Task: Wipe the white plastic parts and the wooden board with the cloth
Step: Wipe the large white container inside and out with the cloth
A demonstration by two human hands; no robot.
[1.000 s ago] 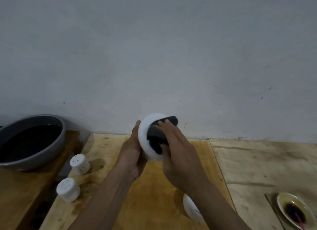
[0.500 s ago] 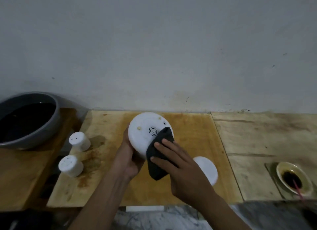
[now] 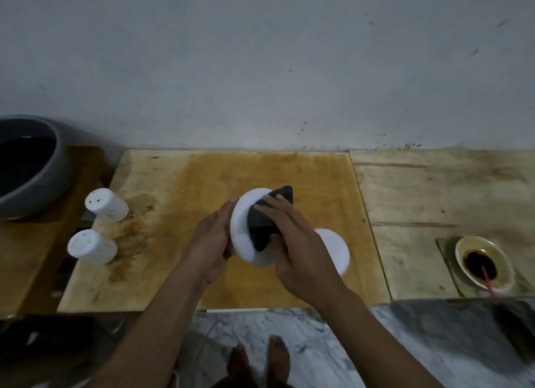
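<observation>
My left hand (image 3: 210,243) holds a round white plastic part (image 3: 242,228) on edge above the wooden board (image 3: 162,202). My right hand (image 3: 298,243) presses a dark cloth (image 3: 262,222) flat against the part's face. A second round white part (image 3: 335,251) lies on the board just right of my right hand, partly hidden by it. Two small white cylindrical parts (image 3: 106,204) (image 3: 91,246) with holes on top stand at the board's left edge.
A grey basin (image 3: 37,185) with dark liquid sits at the far left on a lower wooden surface. A small dish (image 3: 483,263) of dark liquid with a pink stick rests on the right board. A grey wall rises behind. Marble floor and bare feet show below.
The view has tilted down, so the board sits lower and more of the floor shows. The cloth has slid back up across the part's face, which is turned more on edge.
</observation>
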